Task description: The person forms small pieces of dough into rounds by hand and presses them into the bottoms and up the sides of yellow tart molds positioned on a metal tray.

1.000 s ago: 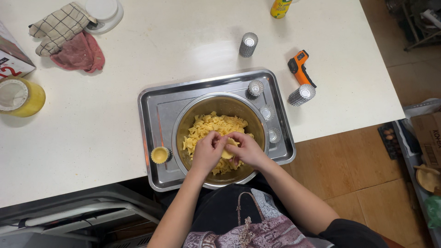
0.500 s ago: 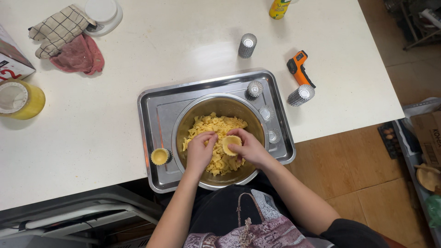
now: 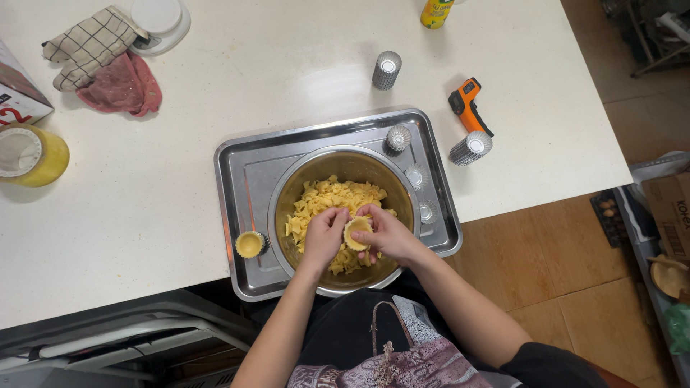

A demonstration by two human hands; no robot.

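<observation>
— What are the hands doing?
— The left hand (image 3: 325, 233) and right hand (image 3: 384, 235) together pinch a small round dough-lined tart cup (image 3: 357, 231), over the steel bowl (image 3: 302, 179) of pale yellow, flaky dough pieces (image 3: 330, 197).
— And the bowl?
— In a shiny rectangular tray (image 3: 248, 169) on the white surface (image 3: 144, 201).
</observation>
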